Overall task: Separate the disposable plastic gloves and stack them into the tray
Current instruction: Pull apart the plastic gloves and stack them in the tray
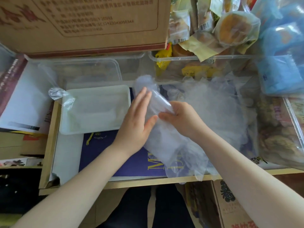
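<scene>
Gloves point(205, 104) lie in 1 crumpled clear heap, too tangled to count, on the counter point(148, 181) right of 1 white tray point(95, 129), whose contents I cannot make out. The right hand point(179, 117) pinches 1 glove point(158, 99) pulled from the heap; the left hand point(136, 122) lies flat-fingered against it. Behind, 1 clear bin point(181, 59) holds wrapped pastries.
</scene>
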